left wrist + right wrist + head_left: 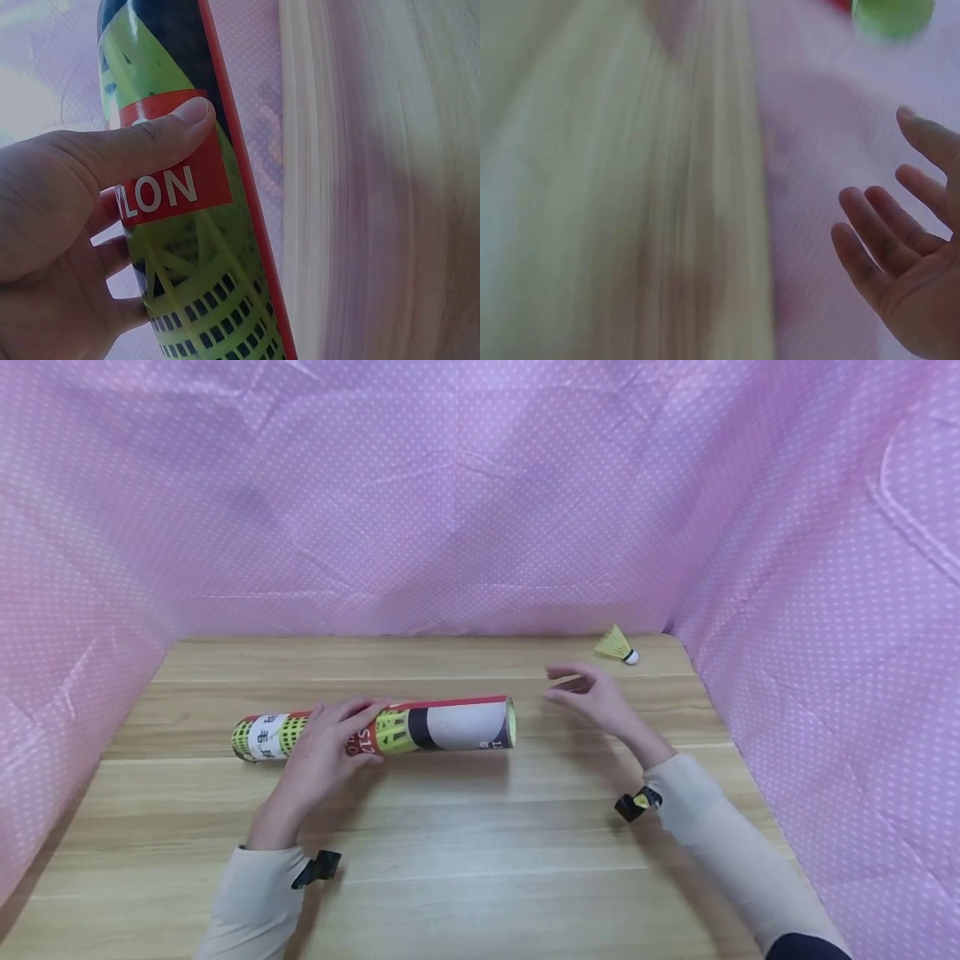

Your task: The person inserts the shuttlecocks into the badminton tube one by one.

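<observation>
My left hand (pixel 324 760) grips a long printed shuttlecock tube (pixel 457 727) around its middle. In the left wrist view the thumb (pixel 161 142) lies across the tube's red label (pixel 180 187), with the other fingers behind it. The tube lies sideways in the head view, its uncapped end facing right and showing a light green inside. To the right of that end, my right hand (pixel 596 697) is held apart from it with fingers loosely bent and nothing in them. The right wrist view shows this hand (pixel 907 262) with spread fingers, below the tube's green end (pixel 892 15).
A yellow shuttlecock (pixel 618 647) with a white tip lies near the far right corner of the wooden table (pixel 450 860). Pink dotted cloth (pixel 450 510) hangs behind the table and along both sides.
</observation>
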